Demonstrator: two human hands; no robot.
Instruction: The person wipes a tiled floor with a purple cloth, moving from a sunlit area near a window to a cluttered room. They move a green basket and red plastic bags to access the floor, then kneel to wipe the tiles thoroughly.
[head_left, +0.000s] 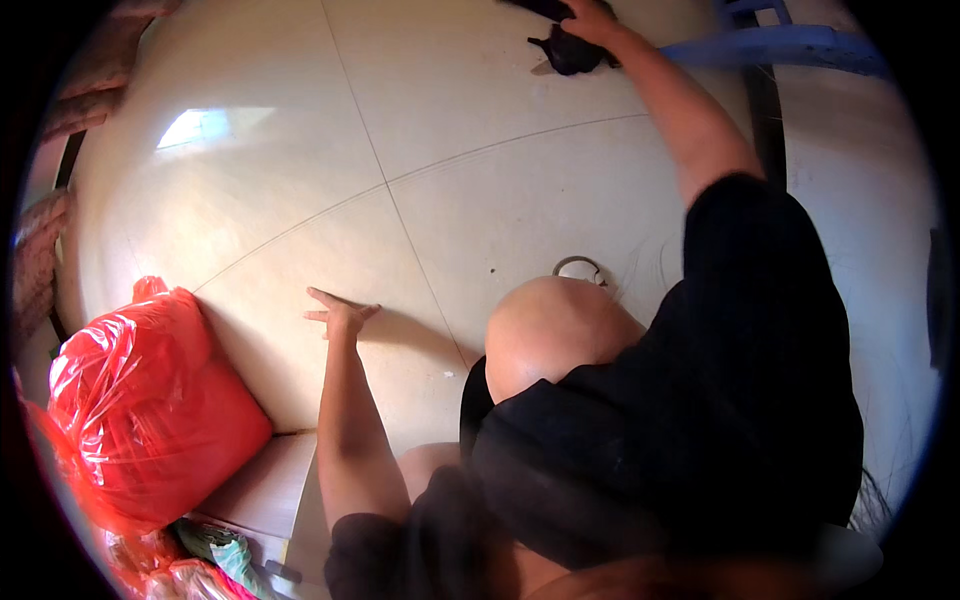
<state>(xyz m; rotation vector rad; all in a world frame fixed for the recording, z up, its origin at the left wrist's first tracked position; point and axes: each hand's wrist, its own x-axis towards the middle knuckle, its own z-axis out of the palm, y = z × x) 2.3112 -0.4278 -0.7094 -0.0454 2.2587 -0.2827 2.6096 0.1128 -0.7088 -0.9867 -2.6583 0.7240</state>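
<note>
My right hand (594, 24) reaches far out to the top of the view and grips a dark item there, whose upper part runs out of the frame. Just below the fingers a black, soft-looking bundle (574, 54) with a short strap-like end rests on the tiled floor (420, 240). I cannot tell whether the two dark pieces are one thing. With nothing in it and its fingers spread, my left hand (343, 315) hovers over or lightly meets the floor; its contact is unclear.
A full red plastic bag (161, 405) leans at the left on a pale board-like surface (262, 480). Bundled plastic and cloth (232, 555) lie below it. Blue plastic furniture (780, 49) stands upper right. Carved wooden furniture (97, 67) lines the left. A curved band (577, 261) shows by my knee.
</note>
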